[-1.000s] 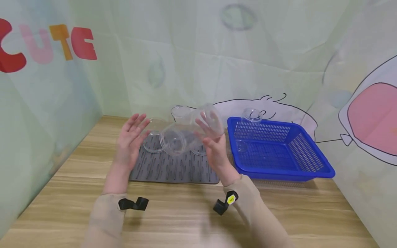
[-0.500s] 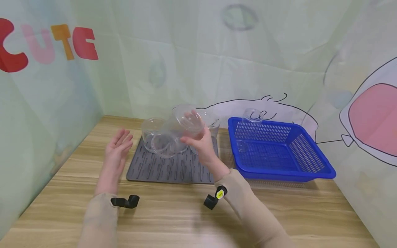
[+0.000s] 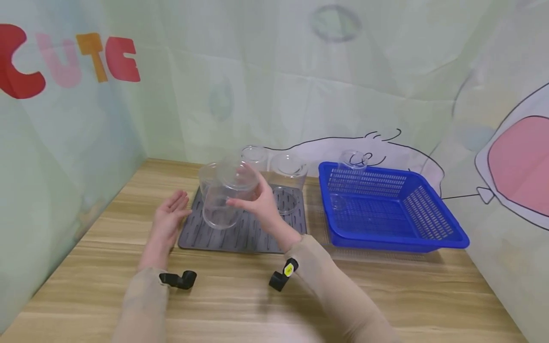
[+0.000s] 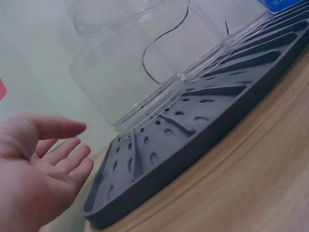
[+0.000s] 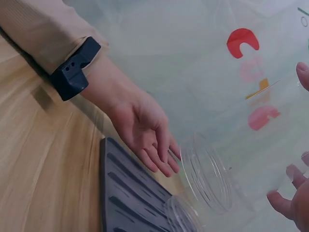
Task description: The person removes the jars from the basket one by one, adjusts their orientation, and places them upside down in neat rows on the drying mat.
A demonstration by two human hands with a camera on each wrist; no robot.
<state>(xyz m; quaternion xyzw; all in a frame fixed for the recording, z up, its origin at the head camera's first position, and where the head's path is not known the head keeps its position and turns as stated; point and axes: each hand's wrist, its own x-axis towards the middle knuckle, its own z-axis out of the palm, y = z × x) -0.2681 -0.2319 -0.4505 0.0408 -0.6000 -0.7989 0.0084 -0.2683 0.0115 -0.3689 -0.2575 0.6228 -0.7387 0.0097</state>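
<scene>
My right hand (image 3: 257,202) grips a clear jar (image 3: 222,209) over the left part of a grey ridged mat (image 3: 253,238). The jar leans, its far end up by my fingers; I cannot tell whether it touches the mat. Behind it stand other clear jars: one at the right (image 3: 288,188), one at the back (image 3: 255,155), and one at the left, partly hidden. My left hand (image 3: 168,220) lies palm up just left of the mat, fingers loose and holding nothing. In the left wrist view, that hand (image 4: 43,169) is apart from the nearest jar (image 4: 116,87).
A blue plastic basket (image 3: 394,242) stands right of the mat, with a clear jar (image 3: 349,174) upright in its back left corner. Beneath everything is a wood-grain table (image 3: 240,305). Printed cloth (image 3: 274,85) hangs behind and along the left.
My right hand has brought the jar left and lower, from above the mat's right side to its left. The left hand drew away leftward and down, then shifted slightly right.
</scene>
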